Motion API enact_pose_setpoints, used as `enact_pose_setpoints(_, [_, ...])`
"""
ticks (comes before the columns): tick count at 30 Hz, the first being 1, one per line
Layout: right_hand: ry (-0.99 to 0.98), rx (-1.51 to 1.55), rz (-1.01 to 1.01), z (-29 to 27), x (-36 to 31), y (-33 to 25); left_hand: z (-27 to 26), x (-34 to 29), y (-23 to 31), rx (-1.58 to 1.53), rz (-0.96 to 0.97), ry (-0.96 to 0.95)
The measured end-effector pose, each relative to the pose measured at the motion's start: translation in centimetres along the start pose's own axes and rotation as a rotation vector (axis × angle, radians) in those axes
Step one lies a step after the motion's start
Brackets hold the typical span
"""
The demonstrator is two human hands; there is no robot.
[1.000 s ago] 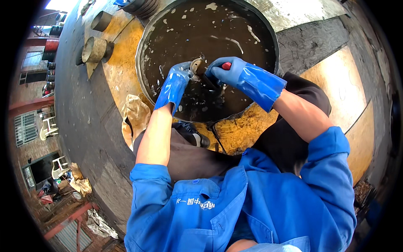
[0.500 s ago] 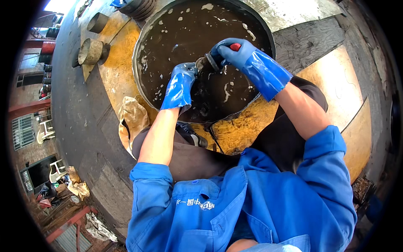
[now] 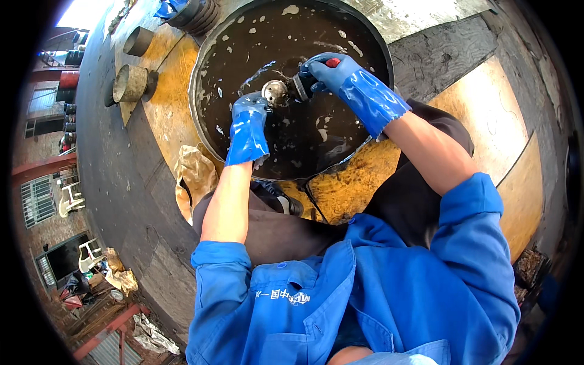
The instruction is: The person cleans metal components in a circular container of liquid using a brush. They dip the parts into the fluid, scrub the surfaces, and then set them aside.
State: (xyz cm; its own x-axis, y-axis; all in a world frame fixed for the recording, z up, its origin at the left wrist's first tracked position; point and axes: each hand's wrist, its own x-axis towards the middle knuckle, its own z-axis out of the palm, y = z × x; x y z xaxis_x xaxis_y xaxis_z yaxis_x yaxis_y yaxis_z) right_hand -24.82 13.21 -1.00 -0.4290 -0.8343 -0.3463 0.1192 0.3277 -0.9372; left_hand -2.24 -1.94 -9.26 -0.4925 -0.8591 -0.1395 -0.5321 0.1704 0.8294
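Observation:
A wide round tub (image 3: 195,121) of dark brown liquid, flecked with pale foam, lies in front of me. Over it, my left hand (image 3: 249,108), in a blue rubber glove, is closed on the edge of a round metal part (image 3: 275,92) with a pale face and small holes. My right hand (image 3: 340,74), gloved likewise, grips a brush (image 3: 300,87). Its red handle end pokes out above my fist, and its dark head is right beside the metal part; I cannot tell whether they touch.
Two short metal cylinders (image 3: 131,83) stand on the yellow-stained boards left of the tub. Stacked dark buckets (image 3: 193,13) are at its far left edge. A tan cloth bag (image 3: 196,173) lies by my left knee. Worn boards (image 3: 486,115) cover the ground to the right.
My left hand has moved slightly left, and the metal part's pale face now shows more fully. The right hand and brush have shifted a little left and away from me.

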Motion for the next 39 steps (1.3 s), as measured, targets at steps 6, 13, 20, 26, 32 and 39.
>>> enact_pose_setpoints(6, [-0.076,0.264,-0.26,1.5,-1.6,1.2,0.4,-0.7,2.1,-0.384,-0.086,-0.125])
enact_pose_setpoints(13, [-0.019,-0.092,-0.236,1.8,-3.0,1.0,-1.0,0.1,2.1,-0.336,-0.218,0.005])
enact_pose_setpoints(20, [-0.116,-0.004,-0.386,3.0,-2.9,1.1,0.0,-0.7,2.2,-0.381,-0.113,-0.149])
enact_pose_setpoints(26, [-0.026,0.058,-0.255,1.5,-0.3,1.0,0.6,-0.8,1.9,-0.109,-0.012,-0.054])
enact_pose_setpoints(32, [0.0,-0.155,-0.195,1.6,-1.1,1.0,0.5,-0.3,0.3,-0.091,0.002,0.031])
enact_pose_setpoints(39, [-0.102,-0.019,-0.251,3.4,-3.5,0.1,1.1,-1.4,3.2,-0.334,-0.162,-0.129])
